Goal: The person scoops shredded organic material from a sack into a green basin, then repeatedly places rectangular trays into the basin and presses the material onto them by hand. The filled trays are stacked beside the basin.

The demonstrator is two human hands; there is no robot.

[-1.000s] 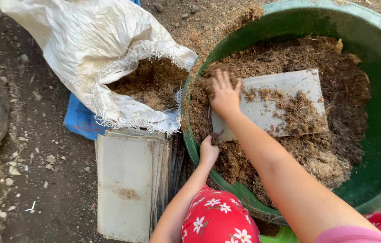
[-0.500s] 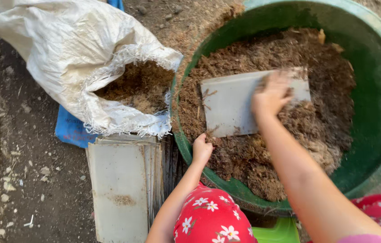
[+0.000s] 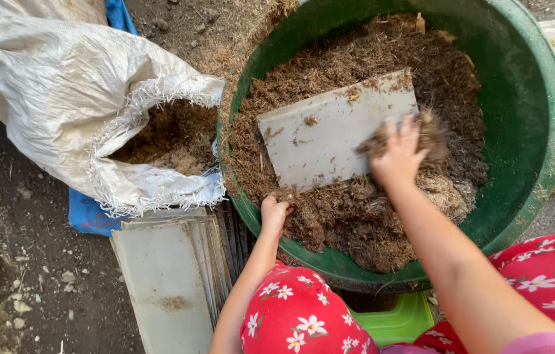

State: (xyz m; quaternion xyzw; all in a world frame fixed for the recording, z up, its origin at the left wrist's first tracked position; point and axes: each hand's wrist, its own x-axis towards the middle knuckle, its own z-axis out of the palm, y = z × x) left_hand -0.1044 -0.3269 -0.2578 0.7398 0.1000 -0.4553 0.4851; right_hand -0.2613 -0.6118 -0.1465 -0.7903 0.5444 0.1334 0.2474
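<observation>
Right hand has slid rightward off the grey tray, grip pinching brown fibre.

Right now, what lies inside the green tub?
The green tub holds brown fibrous material, with a flat grey tray on top. Its bottom is covered.

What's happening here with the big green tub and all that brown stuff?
A person crouches over a green tub full of brown fibrous material. The right hand sweeps a clump of it across a flat grey sheet lying on the fill; the left hand grips the tub's near rim. Beside it lie an open white sack and stacked grey sheets.
</observation>
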